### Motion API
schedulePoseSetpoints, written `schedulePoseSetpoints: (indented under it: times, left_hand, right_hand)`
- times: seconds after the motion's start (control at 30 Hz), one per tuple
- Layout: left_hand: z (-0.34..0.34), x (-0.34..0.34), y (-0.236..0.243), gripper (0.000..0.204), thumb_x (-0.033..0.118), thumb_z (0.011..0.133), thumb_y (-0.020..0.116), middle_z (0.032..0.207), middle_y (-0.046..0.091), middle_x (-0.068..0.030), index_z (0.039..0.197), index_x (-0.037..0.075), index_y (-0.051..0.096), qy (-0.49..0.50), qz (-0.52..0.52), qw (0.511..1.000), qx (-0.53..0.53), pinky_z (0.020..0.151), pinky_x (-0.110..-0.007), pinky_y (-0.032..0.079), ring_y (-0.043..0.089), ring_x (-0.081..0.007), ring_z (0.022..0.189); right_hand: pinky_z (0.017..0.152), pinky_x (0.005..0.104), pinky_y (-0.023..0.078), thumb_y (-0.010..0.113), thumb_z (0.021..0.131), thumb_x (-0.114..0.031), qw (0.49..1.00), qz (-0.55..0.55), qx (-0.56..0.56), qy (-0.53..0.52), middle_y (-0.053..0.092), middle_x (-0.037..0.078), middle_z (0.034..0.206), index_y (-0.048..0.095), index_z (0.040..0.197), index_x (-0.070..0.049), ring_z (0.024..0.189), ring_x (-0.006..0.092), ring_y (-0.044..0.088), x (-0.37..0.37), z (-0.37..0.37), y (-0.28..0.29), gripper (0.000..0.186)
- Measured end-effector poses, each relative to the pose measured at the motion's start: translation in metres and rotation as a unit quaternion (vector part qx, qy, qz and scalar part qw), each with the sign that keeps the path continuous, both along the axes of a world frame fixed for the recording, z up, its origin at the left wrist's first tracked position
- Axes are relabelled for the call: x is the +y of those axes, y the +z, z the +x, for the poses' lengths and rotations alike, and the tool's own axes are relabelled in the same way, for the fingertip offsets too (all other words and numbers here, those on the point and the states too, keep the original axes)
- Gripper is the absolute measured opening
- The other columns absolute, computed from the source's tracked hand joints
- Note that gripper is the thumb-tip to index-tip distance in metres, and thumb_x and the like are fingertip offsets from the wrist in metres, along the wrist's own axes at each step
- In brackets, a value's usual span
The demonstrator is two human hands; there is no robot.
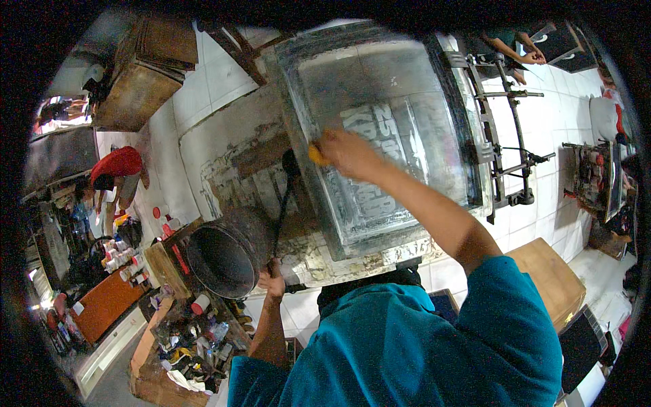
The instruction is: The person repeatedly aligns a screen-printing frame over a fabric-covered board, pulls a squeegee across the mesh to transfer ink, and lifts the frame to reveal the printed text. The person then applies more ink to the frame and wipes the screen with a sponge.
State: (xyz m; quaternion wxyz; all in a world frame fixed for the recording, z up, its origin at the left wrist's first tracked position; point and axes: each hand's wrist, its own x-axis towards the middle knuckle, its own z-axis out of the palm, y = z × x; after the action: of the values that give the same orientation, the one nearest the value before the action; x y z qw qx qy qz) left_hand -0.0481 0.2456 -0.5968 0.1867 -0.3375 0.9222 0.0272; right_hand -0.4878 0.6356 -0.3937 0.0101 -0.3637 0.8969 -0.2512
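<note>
A rectangular framed screen (325, 224) with pale block lettering on its sheet lies in front of me. My right hand (349, 154), blurred by motion, reaches across to its left side. The fingers are closed on a small yellow-orange object (317, 154) whose kind I cannot make out, against the screen's surface. Down at the table's near left, my left hand (271, 279) is closed at the lower end of a long thin black rod (281, 210) with a wider dark head. Right beside that hand is a large black bucket (220, 261), its mouth turned toward me.
Beneath the screen is a stained worktable (319, 270). Metal clamps and bars (505, 146) stand along its right. At lower left sits a cluttered wooden box (159, 386). A person in red (116, 169) bends at far left; another person's hands (532, 55) show at upper right.
</note>
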Motion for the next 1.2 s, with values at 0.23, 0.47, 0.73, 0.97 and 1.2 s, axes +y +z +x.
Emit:
schedulePoseSetpoints:
  times: [0.23,0.47,0.73,0.97,1.2]
  left_hand:
    - [-0.014,0.001,0.016,0.084,0.076,0.096,0.038,0.140,0.053,-0.0218,0.148,0.012,0.051,-0.059,-0.175,0.982,-0.026,0.103,-0.072,0.033,0.050,-0.0525,0.120]
    - [-0.001,-0.004,-0.027,0.088,0.080,0.093,0.037,0.148,0.041,-0.0278,0.149,0.013,0.050,-0.248,-0.595,0.759,0.089,0.111,-0.075,0.020,0.034,-0.0574,0.133]
    - [0.002,-0.007,-0.029,0.087,0.069,0.100,0.034,0.161,0.031,-0.0271,0.162,0.008,0.026,-0.262,-0.516,0.802,0.146,0.110,-0.070,0.017,0.027,-0.0569,0.140]
    - [0.006,-0.001,-0.029,0.073,0.058,0.107,0.035,0.167,0.029,-0.0177,0.162,0.011,0.028,-0.286,-0.510,0.786,0.200,0.114,-0.066,0.023,0.025,-0.0532,0.146]
    - [0.019,-0.009,-0.021,0.069,0.058,0.105,0.041,0.149,0.050,-0.0233,0.154,0.010,0.042,-0.271,-0.418,0.863,0.088,0.100,-0.065,0.041,0.049,-0.0532,0.123]
  right_hand:
    - [0.098,0.0467,0.050,0.061,0.089,-0.015,0.982,-0.052,-0.095,0.152,0.068,0.013,0.127,0.072,0.113,-0.008,0.125,0.0326,0.059,0.046,0.133,0.021,0.027]
    - [0.101,0.0466,0.048,0.074,0.085,-0.025,0.923,0.144,-0.343,0.103,0.066,0.012,0.127,0.071,0.120,-0.016,0.121,0.0323,0.059,0.054,0.040,0.064,0.036]
    - [0.100,0.0488,0.049,0.079,0.082,-0.029,0.991,0.115,-0.059,-0.020,0.057,0.011,0.139,0.068,0.125,-0.015,0.124,0.0359,0.054,0.041,0.087,0.065,0.046]
    - [0.100,0.0404,0.054,0.080,0.083,-0.033,0.976,-0.123,-0.174,-0.037,0.071,0.010,0.125,0.073,0.116,-0.011,0.112,0.0340,0.067,0.103,-0.082,0.053,0.040]
    - [0.095,0.0457,0.053,0.070,0.086,-0.015,0.966,0.189,0.161,-0.067,0.069,0.010,0.123,0.067,0.122,-0.010,0.111,0.0307,0.064,0.168,-0.091,0.018,0.037]
